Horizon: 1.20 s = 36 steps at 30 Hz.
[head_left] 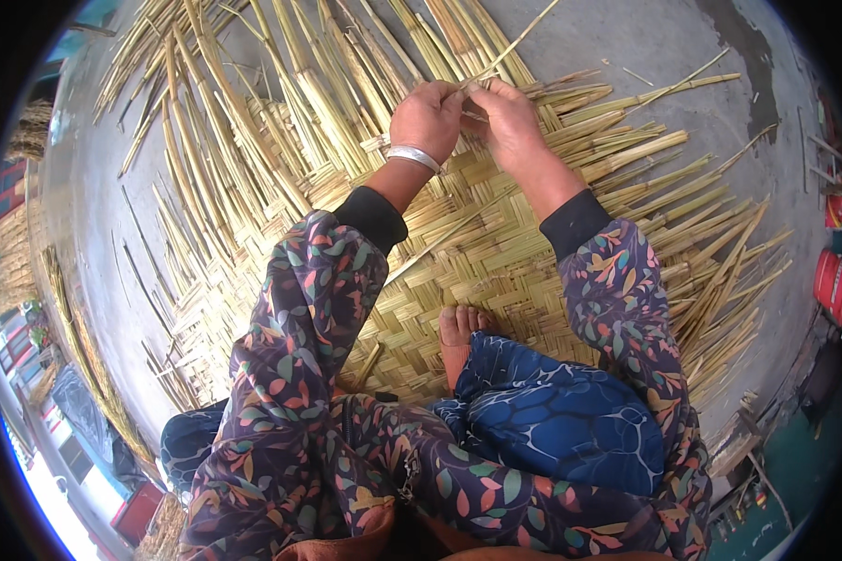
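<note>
A partly woven mat [519,248] of flat, yellow-green reed strips lies under me, in a zigzag weave. Its loose strip ends fan out at the far side, left and right. My left hand [428,122], with a silver bangle at the wrist, is closed near the mat's far edge. Beside it, my right hand [507,122] is closed too, thumb and fingers pinched. Between the fingertips of both hands is a thin reed strip [526,35], its tail slanting up to the far right. The exact grip is partly hidden by the fingers.
My bare foot [460,325] rests on the weave, below the hands. Grey concrete floor [646,47] surrounds the mat. A bundle of long stalks [84,346] lies at the left. A red container [830,287] stands at the right edge.
</note>
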### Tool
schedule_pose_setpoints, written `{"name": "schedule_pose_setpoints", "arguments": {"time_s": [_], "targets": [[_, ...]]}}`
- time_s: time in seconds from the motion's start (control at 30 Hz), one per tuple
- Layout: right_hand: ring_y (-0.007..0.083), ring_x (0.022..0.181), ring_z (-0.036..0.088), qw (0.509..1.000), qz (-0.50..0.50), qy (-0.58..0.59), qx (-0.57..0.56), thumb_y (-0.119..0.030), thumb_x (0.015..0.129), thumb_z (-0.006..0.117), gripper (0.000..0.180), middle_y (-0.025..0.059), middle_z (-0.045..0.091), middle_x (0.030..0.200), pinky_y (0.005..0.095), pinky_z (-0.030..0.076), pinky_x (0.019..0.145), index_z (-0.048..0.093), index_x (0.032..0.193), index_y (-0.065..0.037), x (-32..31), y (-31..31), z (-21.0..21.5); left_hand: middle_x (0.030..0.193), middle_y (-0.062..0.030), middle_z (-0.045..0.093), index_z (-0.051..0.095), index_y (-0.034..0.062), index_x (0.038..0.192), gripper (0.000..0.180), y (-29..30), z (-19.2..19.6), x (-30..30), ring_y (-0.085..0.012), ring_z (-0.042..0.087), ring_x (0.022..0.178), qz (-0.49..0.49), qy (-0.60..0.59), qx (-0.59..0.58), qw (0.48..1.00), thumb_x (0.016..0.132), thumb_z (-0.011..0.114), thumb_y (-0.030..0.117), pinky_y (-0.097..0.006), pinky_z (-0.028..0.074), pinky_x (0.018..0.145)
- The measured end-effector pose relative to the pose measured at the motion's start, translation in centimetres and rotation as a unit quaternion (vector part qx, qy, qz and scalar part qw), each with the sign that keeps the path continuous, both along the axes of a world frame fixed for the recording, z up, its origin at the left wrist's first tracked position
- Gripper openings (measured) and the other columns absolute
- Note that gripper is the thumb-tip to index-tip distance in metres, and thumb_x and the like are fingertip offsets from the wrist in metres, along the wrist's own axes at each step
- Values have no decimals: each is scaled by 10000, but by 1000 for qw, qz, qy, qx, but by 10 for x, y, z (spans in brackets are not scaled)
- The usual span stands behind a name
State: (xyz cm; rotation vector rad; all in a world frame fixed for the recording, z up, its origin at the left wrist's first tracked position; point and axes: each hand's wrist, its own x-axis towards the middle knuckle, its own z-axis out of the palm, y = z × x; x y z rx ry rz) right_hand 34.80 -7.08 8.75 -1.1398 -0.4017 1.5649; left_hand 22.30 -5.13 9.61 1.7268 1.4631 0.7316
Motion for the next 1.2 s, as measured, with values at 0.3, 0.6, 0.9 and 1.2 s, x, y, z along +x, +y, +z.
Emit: {"name": "schedule_pose_setpoints", "arguments": {"time_s": [0.3, 0.6, 0.9, 1.2], "targets": [[187, 783, 619, 996, -77, 27, -23, -82, 884, 525, 108, 89, 610, 878, 345, 556, 669, 590, 910, 0, 7, 10, 9, 875, -124, 630, 675, 42, 984, 232, -3, 1, 1, -281, 618, 817, -34, 32, 80, 996, 863, 604, 227, -349, 487, 734], [248, 857, 637, 992, -126, 16, -25, -97, 893, 530, 145, 142, 612, 940, 383, 545, 714, 545, 971, 24, 26, 23, 4, 856, -127, 621, 671, 62, 927, 176, -4, -1, 0, -316, 599, 821, -39, 69, 105, 991, 848, 597, 200, -390, 481, 738], [266, 891, 634, 987, -159, 20, -7, -73, 875, 551, 170, 165, 615, 944, 392, 539, 745, 522, 996, 42, 41, 31, 8, 856, -109, 640, 692, 106, 891, 183, 2, -4, 0, -322, 589, 881, -49, 81, 101, 990, 844, 573, 237, -419, 479, 779], [309, 937, 597, 947, -321, 26, 2, -19, 896, 456, 123, 205, 551, 1030, 519, 526, 864, 449, 991, 58, 137, 45, 23, 901, -144, 647, 679, 61, 924, 219, -10, -1, -3, -334, 589, 890, -101, 105, 63, 987, 862, 570, 241, -406, 460, 814]]}}
